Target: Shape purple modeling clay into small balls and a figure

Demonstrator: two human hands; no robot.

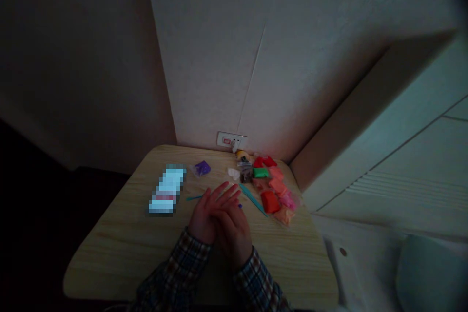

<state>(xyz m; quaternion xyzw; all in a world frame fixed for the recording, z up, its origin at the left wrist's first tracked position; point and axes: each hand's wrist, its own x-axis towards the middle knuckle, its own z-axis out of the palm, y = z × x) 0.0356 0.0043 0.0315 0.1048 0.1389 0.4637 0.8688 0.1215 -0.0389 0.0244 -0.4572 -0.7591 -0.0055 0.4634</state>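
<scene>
Over the table's front middle, my left hand (204, 217) is turned palm up with its fingers stretched out and apart. My right hand (236, 231) lies across that palm, its fingers fairly flat, the two hands touching. Whatever may be between the palms is hidden. A small dark-blue bit (240, 205) shows just beside the right hand's fingers. Under the left fingers, a thin blue stick-like tool (193, 198) is partly covered. Right of the hands rests a flat teal modelling tool (253, 200).
Bagged, clay-like packets lie at the right: red-orange (270, 202), green (261, 172), pink (288, 200) and others. A purple packet (202, 168), a white packet (233, 174) and a lit, blurred phone-like screen (168, 189) are also on the wooden table (120, 253). Behind is a wall socket (227, 140).
</scene>
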